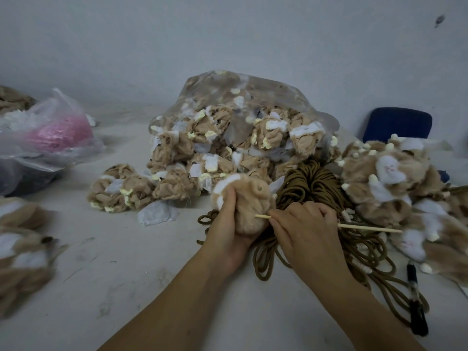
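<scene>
holding a tan plush toy skin (pixel 249 206) in the left hand (pixel 228 226), raised a little above the surface (pixel 126 274) and just in front of the clear bag (pixel 253 92) full of similar pieces. gripping it from the left and from below, fingers curled round its lower half.

pinching a thin wooden stick (pixel 369 228) in the right hand (pixel 306 231), fingers closed tight on it close to its left end. lying almost level, long axis running left to right and sinking slightly toward the right. short tip pointing left, straight at the plush and touching its fur on the right side; long tail reaching out to the right past the hand, above the brown cord bundle (pixel 314 181).

so, plush directly left of the right fingers, in line with the stick. cannot tell whether the tip sits in an opening or only rests on the fur. most likely next: pushing along the same axis, leftward into the plush, while bracing with the left hand against that push. better to keep the stick level, otherwise risk of slipping off the fur toward the left palm.
</scene>
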The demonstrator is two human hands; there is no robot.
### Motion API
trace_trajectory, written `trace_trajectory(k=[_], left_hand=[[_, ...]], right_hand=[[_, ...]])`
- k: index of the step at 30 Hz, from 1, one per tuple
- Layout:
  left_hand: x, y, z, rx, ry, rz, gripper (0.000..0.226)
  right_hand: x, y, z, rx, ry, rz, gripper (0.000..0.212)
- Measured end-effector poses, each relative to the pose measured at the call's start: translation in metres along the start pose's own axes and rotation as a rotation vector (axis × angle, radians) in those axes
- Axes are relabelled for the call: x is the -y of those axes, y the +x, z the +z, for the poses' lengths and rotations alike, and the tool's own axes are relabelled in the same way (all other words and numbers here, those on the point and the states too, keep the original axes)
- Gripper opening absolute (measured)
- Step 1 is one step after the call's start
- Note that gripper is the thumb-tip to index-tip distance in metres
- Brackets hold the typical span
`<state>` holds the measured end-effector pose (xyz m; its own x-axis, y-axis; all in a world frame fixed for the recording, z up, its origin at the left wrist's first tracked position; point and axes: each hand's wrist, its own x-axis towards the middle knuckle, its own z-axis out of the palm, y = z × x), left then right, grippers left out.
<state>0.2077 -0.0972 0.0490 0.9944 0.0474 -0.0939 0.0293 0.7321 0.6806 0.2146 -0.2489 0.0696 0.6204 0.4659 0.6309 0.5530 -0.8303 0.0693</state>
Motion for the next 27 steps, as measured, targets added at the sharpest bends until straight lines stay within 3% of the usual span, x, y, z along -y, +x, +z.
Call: trace_trajectory(k=[7, 12, 16, 20, 22, 27], left_hand=[[0.007, -0.001, 0.005, 0.018, 0.08, 0.027, 0.065], [0.007, 0.004, 0.002, 0.017, 0.067, 0.057, 0.072], [0.016, 0.0, 0.002, 0.027, 0.267, 0.088, 0.069], [0.026, 0.0, -0.001, 0.105, 0.501, 0.076, 0.056], [0.025, 0.0, -0.001, 0.062, 0.548, 0.061, 0.052], [0.018, 0.003, 0.003, -0.077, 0.293, 0.061, 0.062]], right_hand=[[-0.003, 0.0, -0.002, -0.033, 0.05, 0.107, 0.035], [0.002, 0.0, -0.001, 0.007, 0.003, 0.047, 0.024], [-0.001, -0.001, 0.0, -0.016, 0.054, 0.139, 0.008], [-0.006, -0.001, -0.001, -0.084, 0.188, 0.233, 0.029], [-0.005, 0.0, -0.002, -0.095, 0.267, 0.242, 0.038], [-0.007, 0.0, -0.002, -0.087, 0.234, 0.228, 0.029]])
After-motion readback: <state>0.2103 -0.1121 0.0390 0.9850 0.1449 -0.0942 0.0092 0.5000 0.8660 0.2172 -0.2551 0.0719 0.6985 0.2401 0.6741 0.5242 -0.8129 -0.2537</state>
